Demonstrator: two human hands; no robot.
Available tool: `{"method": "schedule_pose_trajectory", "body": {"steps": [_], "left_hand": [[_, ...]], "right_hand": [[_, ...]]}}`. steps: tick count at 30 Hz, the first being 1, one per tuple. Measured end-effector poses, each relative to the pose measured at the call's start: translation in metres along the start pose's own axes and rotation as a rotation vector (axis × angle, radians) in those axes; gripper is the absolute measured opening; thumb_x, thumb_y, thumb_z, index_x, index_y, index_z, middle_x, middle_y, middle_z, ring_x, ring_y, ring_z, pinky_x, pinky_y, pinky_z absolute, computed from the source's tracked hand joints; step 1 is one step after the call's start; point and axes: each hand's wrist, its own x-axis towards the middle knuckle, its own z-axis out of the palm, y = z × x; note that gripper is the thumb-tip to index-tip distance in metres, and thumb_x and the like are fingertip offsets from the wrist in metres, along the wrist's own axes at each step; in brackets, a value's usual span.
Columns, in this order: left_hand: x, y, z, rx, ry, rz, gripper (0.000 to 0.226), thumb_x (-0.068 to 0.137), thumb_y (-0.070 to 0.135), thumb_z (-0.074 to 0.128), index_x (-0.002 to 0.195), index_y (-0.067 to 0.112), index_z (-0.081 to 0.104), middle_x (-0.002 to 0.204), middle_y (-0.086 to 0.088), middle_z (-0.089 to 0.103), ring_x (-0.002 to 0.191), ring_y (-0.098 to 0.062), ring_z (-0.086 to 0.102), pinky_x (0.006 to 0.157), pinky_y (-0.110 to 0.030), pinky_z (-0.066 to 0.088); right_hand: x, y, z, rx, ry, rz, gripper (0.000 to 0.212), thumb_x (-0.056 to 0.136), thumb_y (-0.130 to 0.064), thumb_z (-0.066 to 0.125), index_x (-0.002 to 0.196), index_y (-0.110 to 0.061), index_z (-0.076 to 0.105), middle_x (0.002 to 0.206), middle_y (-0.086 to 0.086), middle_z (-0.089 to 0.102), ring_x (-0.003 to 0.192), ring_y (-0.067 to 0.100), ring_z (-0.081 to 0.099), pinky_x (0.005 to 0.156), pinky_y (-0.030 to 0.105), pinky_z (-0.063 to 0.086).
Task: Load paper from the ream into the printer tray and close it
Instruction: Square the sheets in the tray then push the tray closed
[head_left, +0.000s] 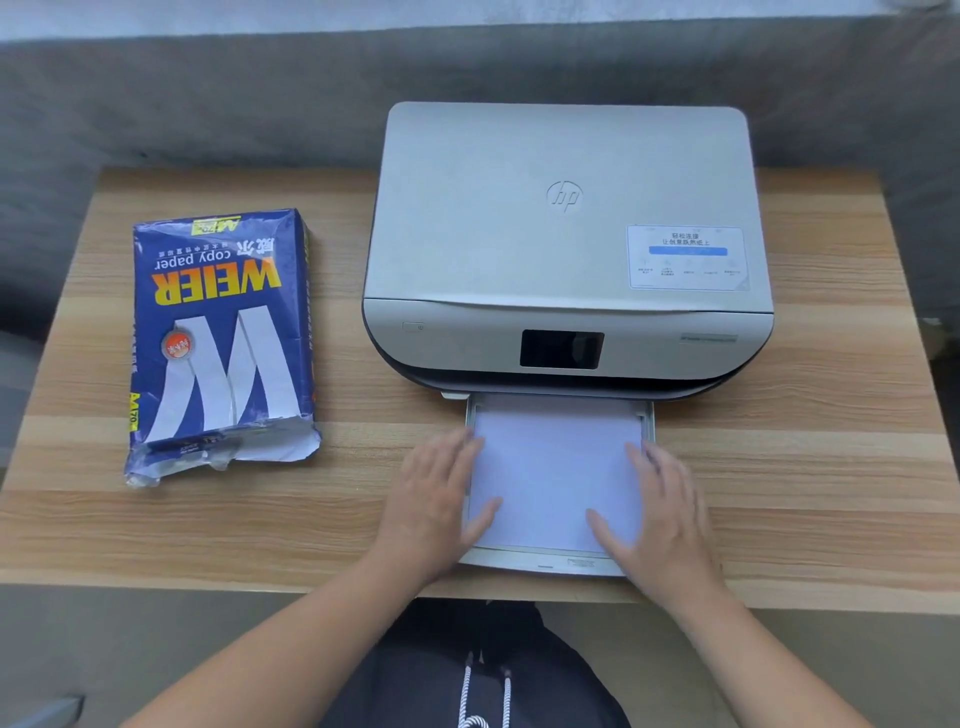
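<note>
White sheets of copy paper (556, 467) lie flat in the pulled-out pale plastic printer tray (540, 565), with the left hand (441, 499) and right hand (657, 514) resting open-palmed on the stack's two side edges, fingers spread and closed on nothing. Around them the grey printer (566, 244) sits on the striped wooden table (831, 467), and the torn blue paper ream (221, 343) lies well apart on the left. Loading looks done; squaring the stack and pushing the tray shut seem left
</note>
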Motion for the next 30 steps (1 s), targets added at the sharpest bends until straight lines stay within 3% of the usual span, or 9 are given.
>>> {"method": "schedule_pose_trajectory", "body": {"steps": [2,5,10,14,17,19,23,27,30], "left_hand": [[-0.011,0.003,0.002,0.031,-0.035,0.182,0.073,0.089,0.064,0.052,0.139,0.010,0.051,0.150,-0.008,0.047,0.141,-0.028,0.040,0.114,-0.047,0.033],[-0.018,0.010,0.003,0.008,-0.067,0.327,0.072,0.088,0.071,0.050,0.130,0.013,0.057,0.137,-0.006,0.057,0.133,-0.028,0.047,0.115,-0.046,0.032],[-0.018,0.014,0.000,0.006,-0.077,0.428,0.054,0.085,0.066,0.059,0.107,0.017,0.058,0.111,-0.001,0.059,0.107,-0.025,0.053,0.104,-0.039,0.038],[-0.011,0.015,0.001,-0.004,-0.021,0.455,0.026,0.090,0.043,0.066,0.093,0.019,0.057,0.097,0.001,0.059,0.088,-0.023,0.054,0.080,-0.034,0.043],[-0.003,0.018,0.001,-0.035,0.044,0.342,0.011,0.087,0.013,0.069,0.089,0.018,0.060,0.091,0.001,0.060,0.081,-0.022,0.051,0.072,-0.034,0.043],[0.000,0.021,0.002,-0.042,0.042,0.321,0.012,0.085,0.009,0.067,0.091,0.018,0.061,0.091,0.001,0.061,0.080,-0.022,0.052,0.070,-0.034,0.043],[0.000,0.026,0.005,-0.030,-0.057,0.392,0.027,0.087,0.016,0.060,0.114,0.013,0.062,0.107,-0.002,0.063,0.094,-0.022,0.055,0.079,-0.035,0.047],[0.003,0.022,0.008,-0.026,-0.106,0.278,0.051,0.088,0.017,0.059,0.138,0.006,0.051,0.133,-0.006,0.061,0.123,-0.024,0.054,0.106,-0.038,0.043],[0.003,0.019,0.010,-0.003,-0.141,0.250,0.056,0.091,0.018,0.050,0.145,0.005,0.043,0.148,-0.010,0.051,0.137,-0.026,0.046,0.115,-0.041,0.035]], "right_hand": [[-0.014,0.006,0.002,-0.065,-0.097,-0.239,0.087,0.075,-0.061,0.070,0.145,-0.014,0.048,0.151,0.006,0.045,0.142,0.029,0.041,0.115,0.049,0.034],[-0.027,0.017,0.004,-0.095,-0.206,-0.419,0.085,0.073,-0.068,0.067,0.142,-0.020,0.052,0.151,0.001,0.047,0.142,0.025,0.041,0.117,0.045,0.032],[-0.027,0.023,0.003,-0.086,-0.136,-0.454,0.061,0.072,-0.047,0.077,0.126,-0.021,0.062,0.135,0.000,0.057,0.128,0.025,0.051,0.112,0.038,0.035],[-0.014,0.018,-0.005,-0.075,0.025,-0.481,0.033,0.066,-0.025,0.086,0.091,-0.016,0.066,0.087,-0.001,0.062,0.081,0.024,0.059,0.078,0.033,0.044],[-0.003,0.002,-0.011,-0.053,0.079,-0.338,0.028,0.072,-0.010,0.083,0.067,-0.014,0.056,0.055,-0.001,0.050,0.047,0.022,0.045,0.048,0.028,0.031],[0.009,-0.010,-0.013,-0.057,0.074,-0.215,0.029,0.075,-0.011,0.082,0.065,-0.013,0.054,0.048,-0.001,0.048,0.038,0.021,0.041,0.044,0.024,0.023],[0.029,-0.024,-0.009,-0.071,0.112,-0.177,0.029,0.074,-0.010,0.082,0.066,-0.011,0.054,0.050,0.000,0.050,0.041,0.020,0.034,0.045,0.023,0.022],[0.023,-0.025,-0.001,-0.057,0.163,-0.237,0.012,0.075,-0.007,0.079,0.079,-0.009,0.068,0.069,0.002,0.063,0.057,0.022,0.061,0.049,0.028,0.046],[0.013,-0.020,0.006,-0.032,0.145,-0.264,0.031,0.079,-0.003,0.072,0.110,-0.002,0.073,0.103,0.010,0.075,0.096,0.026,0.073,0.082,0.038,0.061]]}}
